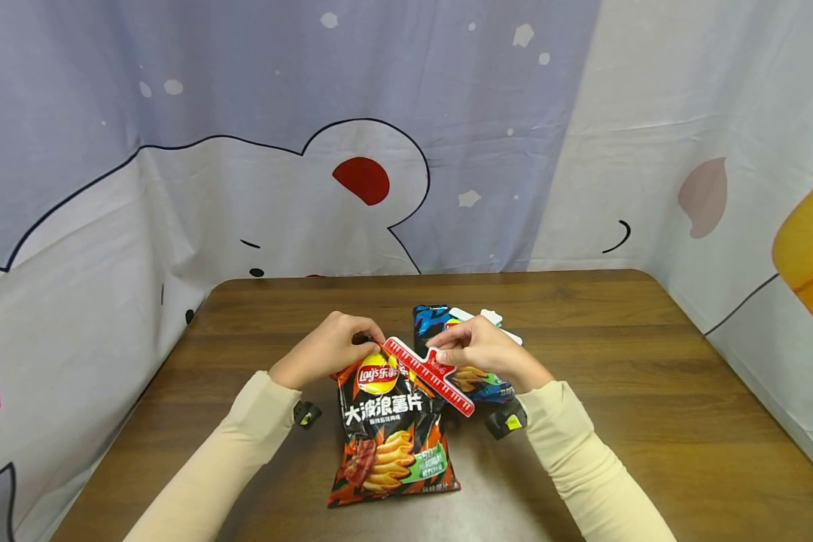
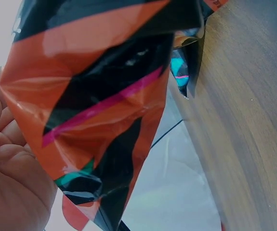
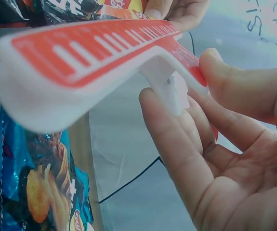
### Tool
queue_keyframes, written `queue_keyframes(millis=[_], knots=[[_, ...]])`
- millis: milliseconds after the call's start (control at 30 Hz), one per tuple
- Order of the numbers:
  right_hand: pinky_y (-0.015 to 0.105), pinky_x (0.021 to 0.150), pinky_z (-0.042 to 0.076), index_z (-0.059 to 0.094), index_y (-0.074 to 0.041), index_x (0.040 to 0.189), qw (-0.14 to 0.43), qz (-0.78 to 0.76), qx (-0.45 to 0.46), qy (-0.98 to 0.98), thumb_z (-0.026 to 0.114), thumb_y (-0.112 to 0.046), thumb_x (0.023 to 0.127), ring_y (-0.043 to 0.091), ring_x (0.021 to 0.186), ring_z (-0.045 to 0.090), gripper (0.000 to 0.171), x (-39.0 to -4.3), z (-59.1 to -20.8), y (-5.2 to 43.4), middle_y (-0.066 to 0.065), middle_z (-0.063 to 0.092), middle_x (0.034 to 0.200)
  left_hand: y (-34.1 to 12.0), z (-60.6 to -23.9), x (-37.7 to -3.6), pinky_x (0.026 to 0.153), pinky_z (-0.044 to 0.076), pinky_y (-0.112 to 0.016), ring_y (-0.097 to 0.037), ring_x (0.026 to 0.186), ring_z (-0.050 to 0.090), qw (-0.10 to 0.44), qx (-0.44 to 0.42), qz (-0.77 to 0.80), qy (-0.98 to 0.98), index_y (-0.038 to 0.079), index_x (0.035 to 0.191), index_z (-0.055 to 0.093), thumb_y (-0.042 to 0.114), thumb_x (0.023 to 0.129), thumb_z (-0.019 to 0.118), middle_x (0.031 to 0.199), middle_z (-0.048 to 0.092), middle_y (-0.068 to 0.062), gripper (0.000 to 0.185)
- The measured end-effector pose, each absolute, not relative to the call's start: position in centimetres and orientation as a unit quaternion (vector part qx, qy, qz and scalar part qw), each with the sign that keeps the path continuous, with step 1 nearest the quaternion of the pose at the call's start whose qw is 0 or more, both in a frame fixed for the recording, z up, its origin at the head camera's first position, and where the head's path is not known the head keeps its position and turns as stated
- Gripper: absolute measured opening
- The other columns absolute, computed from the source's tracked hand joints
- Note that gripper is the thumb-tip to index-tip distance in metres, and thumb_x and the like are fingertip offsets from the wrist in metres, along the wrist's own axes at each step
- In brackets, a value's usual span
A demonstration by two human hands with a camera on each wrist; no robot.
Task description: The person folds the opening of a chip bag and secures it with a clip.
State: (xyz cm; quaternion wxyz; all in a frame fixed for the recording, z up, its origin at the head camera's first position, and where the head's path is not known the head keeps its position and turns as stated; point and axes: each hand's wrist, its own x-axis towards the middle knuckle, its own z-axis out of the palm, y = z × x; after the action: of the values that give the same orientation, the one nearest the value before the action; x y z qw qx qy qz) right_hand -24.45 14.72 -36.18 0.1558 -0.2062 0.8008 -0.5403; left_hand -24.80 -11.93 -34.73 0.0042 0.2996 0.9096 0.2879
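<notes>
A black-and-orange chip bag (image 1: pixel 379 436) is tilted up off the table at its top end. My left hand (image 1: pixel 332 350) pinches its top left corner between thumb and fingers; in the left wrist view the bag (image 2: pixel 104 96) hides most of those fingers. My right hand (image 1: pixel 488 350) grips a red-and-white bag clip (image 1: pixel 433 378) by its handle, thumb on the red side and fingers behind. The clip's long bar slants across the bag's top right corner. In the right wrist view the clip (image 3: pixel 95 53) shows a narrow gap at its near end.
Behind my right hand a blue chip bag (image 1: pixel 430 318) lies on the wooden table (image 1: pixel 298 297). A white clip (image 1: pixel 491 316) is at its top end. A printed curtain (image 1: pixel 196 203) hangs along the table's far edge and sides.
</notes>
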Motion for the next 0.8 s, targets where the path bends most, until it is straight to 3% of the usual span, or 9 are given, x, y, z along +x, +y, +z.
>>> queue_keyframes(millis=[133, 800], knots=[[0.041, 0.072, 0.058, 0.066, 0.012, 0.111, 0.166, -0.545, -0.190, 0.800, 0.067, -0.002, 0.087, 0.016, 0.075, 0.070, 0.028, -24.46, -36.10, 14.61, 0.021, 0.072, 0.093, -11.97, -34.81, -24.89, 0.072, 0.054, -0.028, -0.010, 0.079, 0.061, 0.006, 0.300, 0.290, 0.909, 0.014, 0.096, 0.073, 0.013, 0.091, 0.066, 0.095, 0.071, -0.002, 0.009], [0.044, 0.071, 0.058, 0.066, 0.012, 0.111, 0.160, -0.527, -0.180, 0.815, 0.066, -0.001, 0.087, 0.015, 0.074, 0.069, 0.027, -24.53, -36.22, 14.15, 0.020, 0.072, 0.092, -12.06, -35.01, -25.11, 0.071, 0.052, -0.026, -0.008, 0.076, 0.060, 0.002, 0.304, 0.290, 0.907, 0.014, 0.095, 0.073, 0.013, 0.090, 0.066, 0.091, 0.071, 0.000, 0.009]])
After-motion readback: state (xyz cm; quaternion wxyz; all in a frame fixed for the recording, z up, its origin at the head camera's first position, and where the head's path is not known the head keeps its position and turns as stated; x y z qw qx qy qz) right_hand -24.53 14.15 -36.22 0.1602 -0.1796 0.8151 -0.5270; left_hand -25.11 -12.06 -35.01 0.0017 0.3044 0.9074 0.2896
